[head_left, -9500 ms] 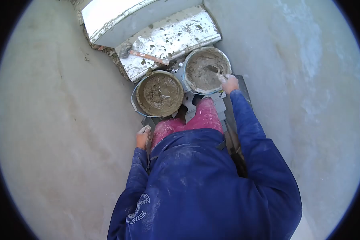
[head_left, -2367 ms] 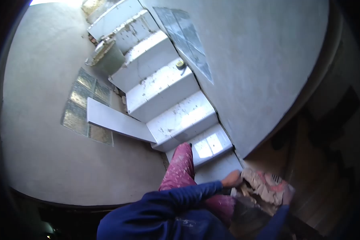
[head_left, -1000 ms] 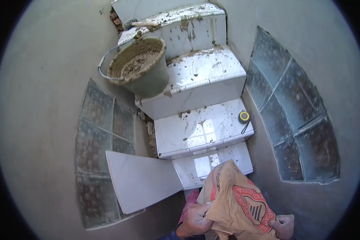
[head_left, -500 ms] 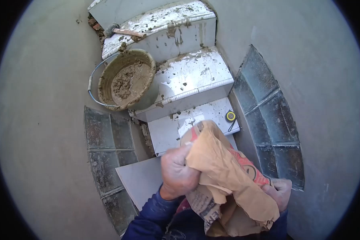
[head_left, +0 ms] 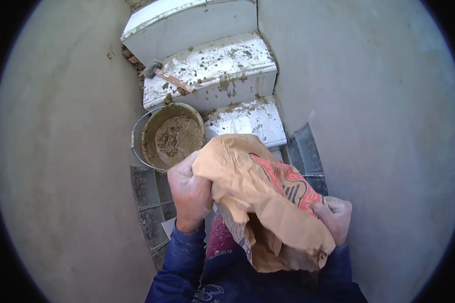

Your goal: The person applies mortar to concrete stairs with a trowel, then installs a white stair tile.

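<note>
A crumpled brown paper bag [head_left: 253,177] with red and black print is stretched between my two hands, its torn opening facing down toward my body. My left hand [head_left: 189,194] is closed on the bag's left edge. My right hand [head_left: 335,217] grips the right edge, beside the red print. Just beyond my left hand stands a bucket [head_left: 149,139] with wet, lumpy mortar [head_left: 177,137] in it and its handle hanging to the left.
Mortar-spattered white steps [head_left: 253,55] rise ahead, and a mallet [head_left: 172,80] lies on one of them. Glass-block panels [head_left: 145,189] are set in the walls on both sides. A pale tile edge [head_left: 168,228] shows beside my left forearm.
The view has shifted, so the steps and bucket appear lower. Both hands still hold the bag, now raised and spread wider in view. The tape measure is no longer visible.
</note>
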### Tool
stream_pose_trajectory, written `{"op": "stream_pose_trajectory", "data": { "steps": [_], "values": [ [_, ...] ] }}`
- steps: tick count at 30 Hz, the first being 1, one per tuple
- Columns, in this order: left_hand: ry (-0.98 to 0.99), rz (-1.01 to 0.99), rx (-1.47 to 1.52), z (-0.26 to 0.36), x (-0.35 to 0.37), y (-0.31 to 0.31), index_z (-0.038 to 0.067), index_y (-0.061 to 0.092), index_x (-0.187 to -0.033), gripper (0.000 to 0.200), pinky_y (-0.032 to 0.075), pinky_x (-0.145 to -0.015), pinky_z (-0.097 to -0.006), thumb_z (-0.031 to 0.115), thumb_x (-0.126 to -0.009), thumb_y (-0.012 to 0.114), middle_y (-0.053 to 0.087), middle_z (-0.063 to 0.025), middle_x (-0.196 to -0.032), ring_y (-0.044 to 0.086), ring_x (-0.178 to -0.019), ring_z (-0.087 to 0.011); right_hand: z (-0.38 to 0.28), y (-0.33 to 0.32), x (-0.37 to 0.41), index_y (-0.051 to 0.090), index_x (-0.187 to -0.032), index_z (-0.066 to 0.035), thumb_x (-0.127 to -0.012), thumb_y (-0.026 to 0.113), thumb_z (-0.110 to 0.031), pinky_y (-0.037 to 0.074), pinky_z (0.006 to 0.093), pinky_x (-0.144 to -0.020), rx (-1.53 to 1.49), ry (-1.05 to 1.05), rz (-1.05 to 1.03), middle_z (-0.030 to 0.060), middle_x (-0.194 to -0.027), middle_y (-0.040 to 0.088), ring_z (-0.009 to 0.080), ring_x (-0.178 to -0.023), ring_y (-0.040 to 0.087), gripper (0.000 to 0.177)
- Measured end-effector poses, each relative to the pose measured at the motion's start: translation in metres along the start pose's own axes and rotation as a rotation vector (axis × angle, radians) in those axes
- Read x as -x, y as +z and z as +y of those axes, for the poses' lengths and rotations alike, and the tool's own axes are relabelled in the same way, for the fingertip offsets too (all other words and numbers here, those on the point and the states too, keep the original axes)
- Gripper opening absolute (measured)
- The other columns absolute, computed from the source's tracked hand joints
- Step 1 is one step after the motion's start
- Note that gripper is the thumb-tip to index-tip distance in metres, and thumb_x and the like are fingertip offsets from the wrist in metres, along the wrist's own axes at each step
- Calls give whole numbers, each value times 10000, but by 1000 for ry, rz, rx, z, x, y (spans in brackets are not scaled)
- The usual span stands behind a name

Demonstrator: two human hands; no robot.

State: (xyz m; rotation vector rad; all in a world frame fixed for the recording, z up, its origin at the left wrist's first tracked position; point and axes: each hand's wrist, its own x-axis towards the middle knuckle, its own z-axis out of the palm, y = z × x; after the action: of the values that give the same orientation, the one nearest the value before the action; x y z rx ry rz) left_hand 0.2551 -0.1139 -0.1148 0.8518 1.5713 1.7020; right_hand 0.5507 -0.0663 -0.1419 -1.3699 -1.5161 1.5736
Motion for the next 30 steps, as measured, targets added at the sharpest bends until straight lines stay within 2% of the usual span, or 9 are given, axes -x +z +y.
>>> {"op": "stream_pose_trajectory", "data": {
  "steps": [4, 10, 15, 19, 21, 24, 26, 29, 30],
  "values": [
    [-3, 41, 57, 9, -49, -4, -88, 691, -1046, 245, 512, -757, -239, 33, -927, 515, 718, -70, -960, 644, -845, -100, -39, 12, -65, 713, -899, 78, -909, 610, -131, 480, 253, -649, -203, 47, 59, 23, -798, 686, 73, -703, 590, 233],
    [-33, 69, -37, 3, -97, -25, -82, 704, -1026, 256, 520, -726, -244, 13, -904, 500, 722, -74, -949, 651, -818, -102, -38, 36, -157, 710, -918, 75, -892, 624, -126, 478, 241, -660, -448, -60, 114, 36, -820, 685, 82, -709, 598, 220],
    [-83, 69, -90, -14, -140, -41, -79, 712, -1031, 267, 517, -704, -244, 22, -900, 502, 724, -61, -920, 645, -790, -91, -43, 58, -231, 704, -887, 61, -871, 638, -105, 478, 254, -650, -454, -96, 121, 41, -814, 674, 105, -709, 614, 179],
    [-137, 67, -142, -35, -163, -53, -61, 716, -1039, 256, 515, -692, -242, 74, -935, 525, 727, -53, -910, 645, -776, -85, -55, 71, -276, 721, -981, 49, -881, 642, -147, 498, 249, -708, -395, -54, 89, 38, -861, 688, 107, -768, 637, 234],
    [-160, 74, -179, -42, -177, -56, -58, 715, -1030, 264, 513, -686, -249, 114, -954, 530, 725, -37, -897, 647, -774, -87, -59, 74, -303, 717, -967, 62, -861, 657, -107, 509, 257, -699, -313, -43, 91, 68, -881, 702, 127, -767, 655, 208],
    [-206, 12, -336, -49, -194, -61, -46, 704, -1028, 261, 512, -683, -297, 137, -931, 544, 730, -99, -850, 642, -768, -102, -19, 57, -354, 717, -1000, 64, -875, 643, -96, 524, 267, -728, -231, -86, 43, 77, -928, 714, 140, -809, 670, 215],
    [-180, -59, -409, -34, -203, -55, -24, 693, -1023, 256, 511, -697, -365, 144, -896, 548, 704, -212, -846, 690, -761, -224, 8, 35, -378, 711, -1033, 62, -900, 617, -118, 527, 267, -742, -241, -47, -3, 72, -942, 715, 140, -821, 671, 242],
    [-263, -140, -427, -31, -215, -43, -13, 682, -1031, 266, 510, -736, -418, 123, -859, 531, 660, -283, -877, 688, -822, -382, 6, 24, -382, 688, -1102, 57, -934, 577, -157, 533, 269, -745, -498, 142, 6, 88, -992, 711, 146, -828, 675, 294],
    [-284, -140, -414, -32, -214, -38, -15, 679, -1038, 271, 511, -748, -424, 118, -858, 526, 663, -284, -887, 675, -841, -406, -3, 25, -377, 686, -1100, 51, -943, 568, -172, 535, 274, -739, -426, 164, -34, 89, -990, 707, 151, -823, 675, 297]
  ]
}}
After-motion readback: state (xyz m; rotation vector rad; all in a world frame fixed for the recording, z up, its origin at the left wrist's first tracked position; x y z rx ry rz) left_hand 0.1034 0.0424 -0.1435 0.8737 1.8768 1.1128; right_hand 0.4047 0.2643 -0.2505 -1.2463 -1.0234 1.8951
